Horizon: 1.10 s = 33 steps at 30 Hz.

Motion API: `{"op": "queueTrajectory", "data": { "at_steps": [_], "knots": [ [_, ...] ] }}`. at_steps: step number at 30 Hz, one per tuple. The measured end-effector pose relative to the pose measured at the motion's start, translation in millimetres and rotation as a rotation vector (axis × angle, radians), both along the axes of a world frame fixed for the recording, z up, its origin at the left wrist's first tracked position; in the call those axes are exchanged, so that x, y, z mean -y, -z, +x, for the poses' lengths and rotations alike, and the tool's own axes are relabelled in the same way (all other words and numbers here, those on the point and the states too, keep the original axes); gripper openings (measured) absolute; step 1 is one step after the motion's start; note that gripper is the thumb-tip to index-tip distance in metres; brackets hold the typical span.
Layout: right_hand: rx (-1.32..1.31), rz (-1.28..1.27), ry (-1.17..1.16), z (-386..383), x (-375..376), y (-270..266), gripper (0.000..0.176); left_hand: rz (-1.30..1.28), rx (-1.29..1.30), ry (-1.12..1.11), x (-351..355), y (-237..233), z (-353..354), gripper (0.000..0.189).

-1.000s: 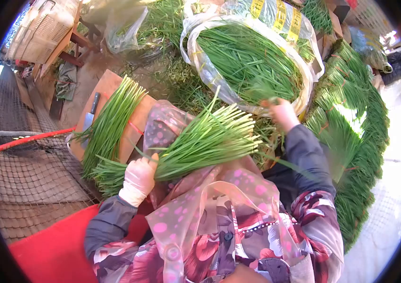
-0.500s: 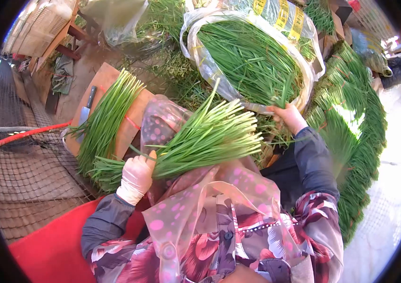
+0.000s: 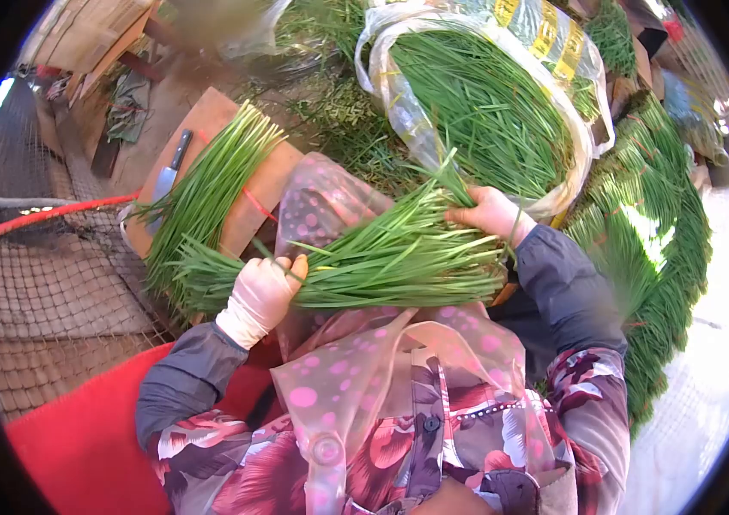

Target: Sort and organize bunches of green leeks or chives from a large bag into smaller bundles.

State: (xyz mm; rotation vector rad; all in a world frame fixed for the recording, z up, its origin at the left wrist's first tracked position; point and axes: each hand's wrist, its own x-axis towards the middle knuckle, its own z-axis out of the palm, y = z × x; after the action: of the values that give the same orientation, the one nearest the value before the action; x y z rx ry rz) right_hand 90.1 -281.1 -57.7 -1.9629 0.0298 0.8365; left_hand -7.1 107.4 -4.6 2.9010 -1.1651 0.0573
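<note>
Left hand (image 3: 259,294): fingers wrapped around green bunch (image 3: 399,266)
Right hand (image 3: 495,215): fingers pinching stalks (image 3: 449,178) at bunch's right end
Knife (image 3: 175,163): left of bunch

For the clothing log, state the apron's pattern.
Pink dots on the translucent apron, showing best in the head view.

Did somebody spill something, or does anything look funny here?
Maybe spilled: loose, tangled green scraps lie scattered outside the clear, white-rimmed plastic bag, looking messier than the gathered bunch of long green stalks in the pale-gloved left hand. Nothing looks damaged.
</note>
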Motion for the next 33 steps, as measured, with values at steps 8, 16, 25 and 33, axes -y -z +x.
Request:
{"op": "queueTrajectory", "data": {
  "at_steps": [8, 16, 25, 33],
  "knots": [
    [-0.207, 0.147, 0.658, 1.5, 64.5, -9.5, 0.014, 0.055, 0.021, 0.017, -1.4, -5.3, 1.4, 0.032],
    [0.379, -0.344, -0.473, -19.4, -56.0, -77.2, 0.033, 0.140, 0.044, 0.002, 21.0, -33.6, -3.7, 0.039],
    [0.442, -0.049, -0.475, -48.0, -105.4, -64.3, 0.044, 0.066, 0.074, -0.025, 22.3, -21.6, -17.3, 0.037],
    [0.627, -0.006, -0.581, -41.3, -139.6, -49.9, 0.038, 0.111, 0.065, 0.011, 20.4, -20.4, -13.0, 0.040]
  ]
}}
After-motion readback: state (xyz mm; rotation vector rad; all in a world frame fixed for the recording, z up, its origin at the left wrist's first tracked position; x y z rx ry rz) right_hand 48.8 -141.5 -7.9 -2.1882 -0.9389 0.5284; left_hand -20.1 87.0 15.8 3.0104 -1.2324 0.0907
